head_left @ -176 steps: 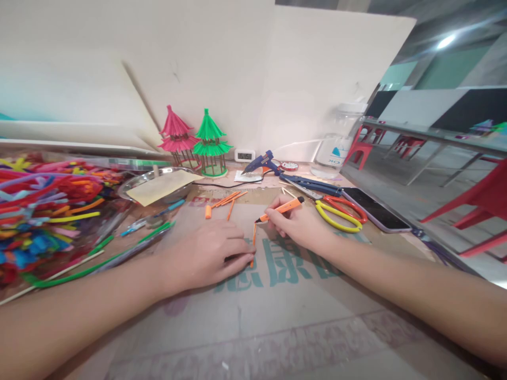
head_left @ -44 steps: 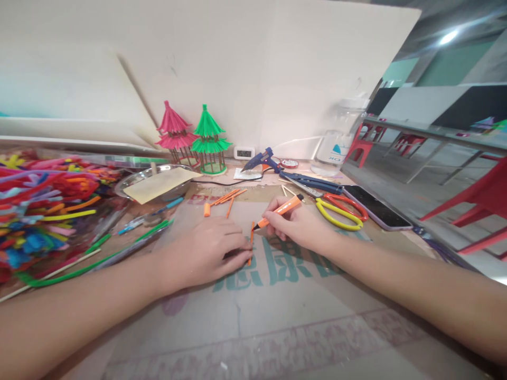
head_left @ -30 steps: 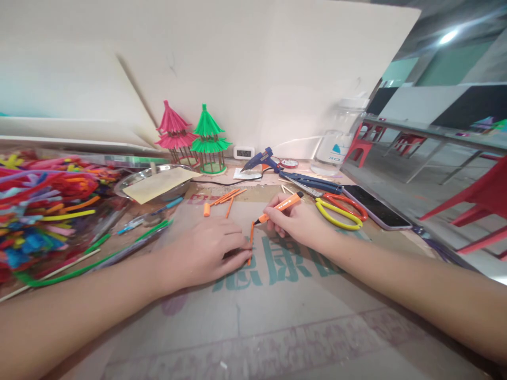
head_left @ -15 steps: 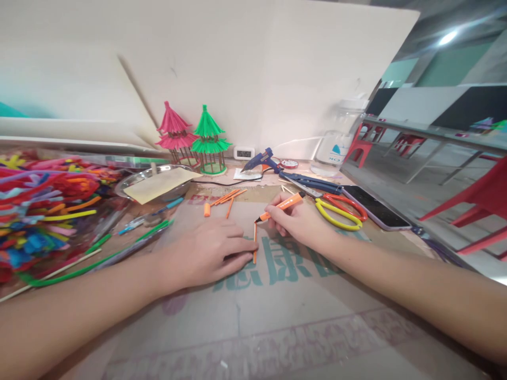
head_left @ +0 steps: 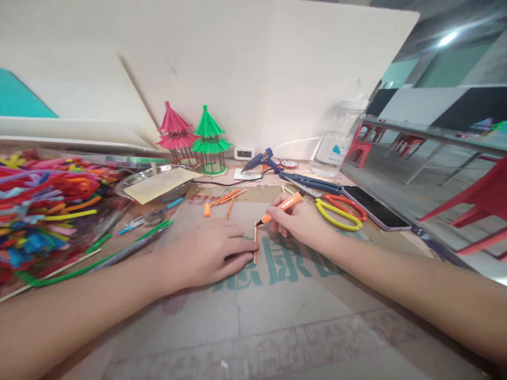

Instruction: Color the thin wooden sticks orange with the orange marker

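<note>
My right hand [head_left: 291,219] is closed on an orange marker [head_left: 282,208], its dark tip at the upper part of a thin stick [head_left: 255,235]. The stick is partly orange and partly pale, lying on the plastic-covered cardboard [head_left: 245,322]. Fingertips of my left hand [head_left: 209,250] press on the stick's middle, holding it flat. Beyond my left hand lie several orange sticks [head_left: 227,197] and an orange marker cap [head_left: 207,210].
Colourful pipe cleaners [head_left: 43,211] and a metal tray [head_left: 158,182] are at left. Two small pagodas, pink [head_left: 174,132] and green [head_left: 208,137], stand behind. A glue gun [head_left: 259,160], scissors [head_left: 338,211], phone [head_left: 376,207] and bottle [head_left: 332,150] lie or stand at back right.
The marker tip has shifted slightly down along the stick and to the right. My left hand has stayed almost still on the stick.
</note>
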Action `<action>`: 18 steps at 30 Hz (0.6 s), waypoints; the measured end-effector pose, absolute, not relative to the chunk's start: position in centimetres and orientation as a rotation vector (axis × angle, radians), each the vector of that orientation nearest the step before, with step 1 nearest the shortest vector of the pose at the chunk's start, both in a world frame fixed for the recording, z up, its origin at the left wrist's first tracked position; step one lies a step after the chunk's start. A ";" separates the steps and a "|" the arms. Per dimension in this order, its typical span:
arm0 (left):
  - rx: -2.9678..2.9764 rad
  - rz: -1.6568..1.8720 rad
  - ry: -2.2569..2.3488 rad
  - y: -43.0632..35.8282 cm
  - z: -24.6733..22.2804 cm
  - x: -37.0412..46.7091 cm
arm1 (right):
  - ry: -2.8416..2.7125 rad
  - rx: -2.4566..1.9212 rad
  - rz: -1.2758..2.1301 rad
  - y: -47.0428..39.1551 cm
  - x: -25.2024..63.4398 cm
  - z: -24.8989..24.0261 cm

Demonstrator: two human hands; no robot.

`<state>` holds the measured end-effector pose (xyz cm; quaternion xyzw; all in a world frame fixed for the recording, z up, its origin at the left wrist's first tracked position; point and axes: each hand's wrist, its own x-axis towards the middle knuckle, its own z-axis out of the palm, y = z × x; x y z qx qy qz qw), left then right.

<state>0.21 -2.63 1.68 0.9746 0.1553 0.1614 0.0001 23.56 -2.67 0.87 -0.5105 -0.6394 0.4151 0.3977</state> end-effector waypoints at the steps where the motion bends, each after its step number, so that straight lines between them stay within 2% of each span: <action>1: 3.058 0.505 0.486 -2.6 1.7 0.2 | -1.620 -1.293 1.062 -2.6 23.6 0.9; 18: 3.031 0.499 0.498 -2.7 1.6 0.2 | -1.617 -1.298 1.016 -2.6 23.5 1.0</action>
